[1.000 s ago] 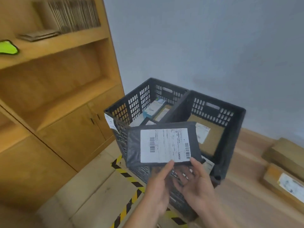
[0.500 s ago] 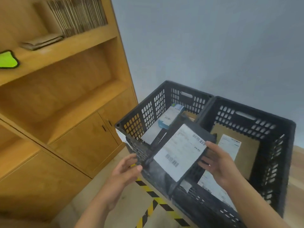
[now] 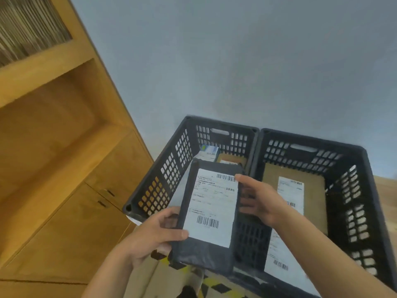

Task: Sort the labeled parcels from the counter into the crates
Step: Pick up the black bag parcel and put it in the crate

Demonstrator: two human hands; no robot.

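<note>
I hold a flat dark grey parcel [image 3: 211,214] with a white barcode label over the near edge of the left black crate [image 3: 167,168]. My left hand [image 3: 156,235] grips its lower left edge, thumb on top. My right hand [image 3: 255,201] holds its right edge, fingers curled under. The left crate holds a blue-white box [image 3: 208,152] and a brown parcel [image 3: 231,159]. Beside it, the right black crate [image 3: 354,190] contains a brown cardboard parcel [image 3: 315,203] with a white label, and a second white label lies at its near end.
A wooden shelf-and-cabinet unit [image 3: 71,190] stands to the left of the crates. A grey wall [image 3: 236,61] rises behind them. Yellow-black hazard tape [image 3: 212,282] runs on the floor under the crates' front.
The view has moved closer to the crates. The parcel turned upright lengthwise over the left crate. My left hand, free half a second ago, now grips its lower left edge.
</note>
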